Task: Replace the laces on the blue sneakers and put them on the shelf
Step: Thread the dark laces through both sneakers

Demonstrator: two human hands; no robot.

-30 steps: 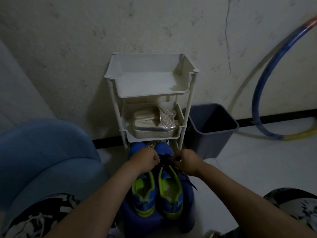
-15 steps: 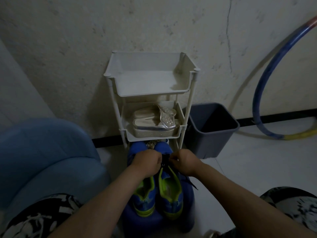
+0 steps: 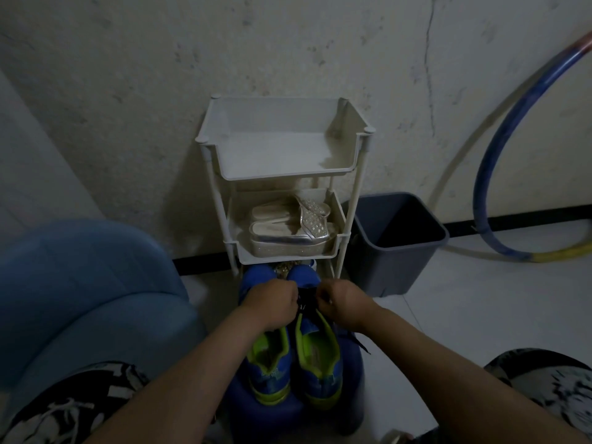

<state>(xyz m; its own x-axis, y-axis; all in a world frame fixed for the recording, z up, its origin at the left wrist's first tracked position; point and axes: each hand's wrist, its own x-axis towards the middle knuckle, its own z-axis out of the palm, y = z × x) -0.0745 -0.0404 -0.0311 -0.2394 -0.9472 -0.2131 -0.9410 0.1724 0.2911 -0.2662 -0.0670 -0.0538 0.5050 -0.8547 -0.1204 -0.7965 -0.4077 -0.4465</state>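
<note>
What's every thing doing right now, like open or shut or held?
Sneakers: side by side on the stool.
Lace: dark, one end hanging loose.
Left hand: pinching the lace.
Right hand: pinching the lace.
Sandals: on the shelf's middle tray.
Bin: upright, lidless.
Hoop: leaning on the wall.

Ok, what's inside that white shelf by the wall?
The white shelf's middle tray holds silvery sandals. Below it, something sparkly peeks out, but the blue sneakers, the left hand and the right hand cover the rest.
</note>
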